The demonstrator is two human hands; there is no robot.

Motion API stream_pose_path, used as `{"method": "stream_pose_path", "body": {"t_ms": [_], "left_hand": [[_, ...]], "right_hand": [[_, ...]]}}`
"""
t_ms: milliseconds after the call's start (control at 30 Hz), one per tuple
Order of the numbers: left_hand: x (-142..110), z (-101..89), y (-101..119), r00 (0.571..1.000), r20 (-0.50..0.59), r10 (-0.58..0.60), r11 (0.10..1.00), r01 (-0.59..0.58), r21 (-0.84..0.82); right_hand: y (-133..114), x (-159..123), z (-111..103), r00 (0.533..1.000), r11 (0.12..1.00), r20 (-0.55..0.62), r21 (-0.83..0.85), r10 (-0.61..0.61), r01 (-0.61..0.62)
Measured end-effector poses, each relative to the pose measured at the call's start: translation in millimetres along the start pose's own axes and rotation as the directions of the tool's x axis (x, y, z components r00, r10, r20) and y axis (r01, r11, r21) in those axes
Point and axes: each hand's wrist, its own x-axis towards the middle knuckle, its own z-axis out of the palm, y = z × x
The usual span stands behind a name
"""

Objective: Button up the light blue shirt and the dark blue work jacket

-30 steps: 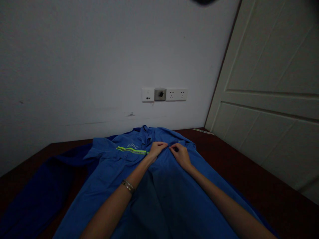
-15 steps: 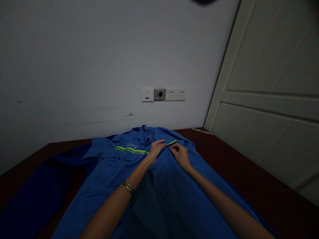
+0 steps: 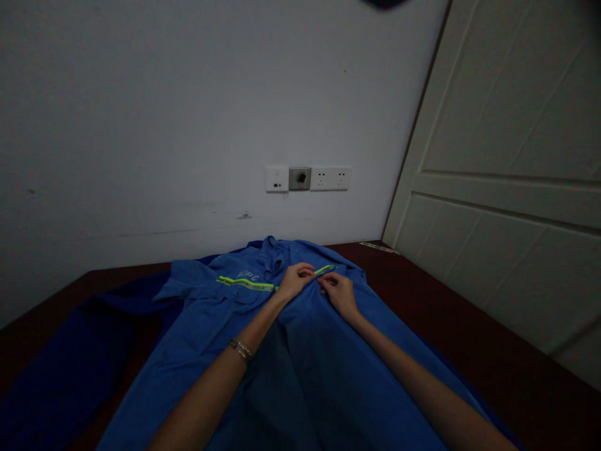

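A blue work jacket (image 3: 197,338) lies spread out, its collar toward the wall. Across its chest run a yellow-green reflective stripe (image 3: 253,285) and some pale lettering. My left hand (image 3: 295,279), with a bracelet on the wrist, is closed on the chest cloth by the right part of the stripe, thumb and fingers curled together. Just right of it, my right hand (image 3: 339,292) pinches the cloth below the stripe's right end. Both fingertips partly hide the pinched fabric.
Darker blue sleeves (image 3: 89,351) stick out at the left. Beneath lies a dark red-brown surface (image 3: 422,294) against a white wall (image 3: 188,125) with sockets (image 3: 330,178). A pale panelled door (image 3: 516,188) stands at the right, and a small printed strip (image 3: 379,248) lies near the corner.
The fingers of my left hand have curled in from a straighter pose. My right hand stays nearly in place at the cloth, and the jacket has barely shifted.
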Motion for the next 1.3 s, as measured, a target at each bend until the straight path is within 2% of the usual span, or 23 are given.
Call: {"method": "stream_pose_path", "body": {"t_ms": [100, 200, 300, 500, 767, 933, 1100, 1200, 1300], "left_hand": [[-1, -1.8, 4, 0.990, 0.067, 0.121, 0.973, -0.132, 0.190], [-4, -3.8, 11, 0.967, 0.117, 0.225, 0.893, -0.253, 0.372], [-6, -5.4, 18, 0.947, 0.163, 0.276, 0.824, -0.321, 0.466], [-6, -7.2, 23, 0.939, 0.221, 0.264, 0.792, -0.342, 0.506], [-3, -8.7, 11, 0.956, 0.170, 0.239, 0.837, -0.292, 0.463], [-2, -9.6, 11, 0.964, 0.187, 0.190, 0.816, -0.261, 0.515], [-4, -8.9, 15, 0.952, 0.219, 0.212, 0.802, -0.297, 0.518], [-5, -8.9, 16, 0.943, 0.237, 0.232, 0.782, -0.326, 0.531], [-6, -8.7, 17, 0.937, 0.241, 0.253, 0.764, -0.346, 0.545]], "right_hand": [[1, 1, 0, 0.999, 0.998, 0.006, 0.051, 0.039, -0.039], [1, 1, 0, 0.998, 0.996, 0.013, 0.074, 0.057, -0.058], [0, 1, 0, 0.998, 0.996, 0.012, 0.075, 0.054, -0.055], [-2, 2, 0, 0.995, 0.989, 0.008, 0.111, 0.099, -0.099], [0, 5, 1, 0.967, 0.923, 0.000, 0.296, 0.256, -0.244], [-2, 4, 0, 0.975, 0.947, -0.003, 0.237, 0.222, -0.215], [0, 3, -1, 0.983, 0.963, 0.002, 0.197, 0.185, -0.182], [-2, 4, -2, 0.974, 0.951, 0.026, 0.214, 0.223, -0.224], [-8, 9, -8, 0.947, 0.925, 0.121, 0.212, 0.296, -0.316]]}}
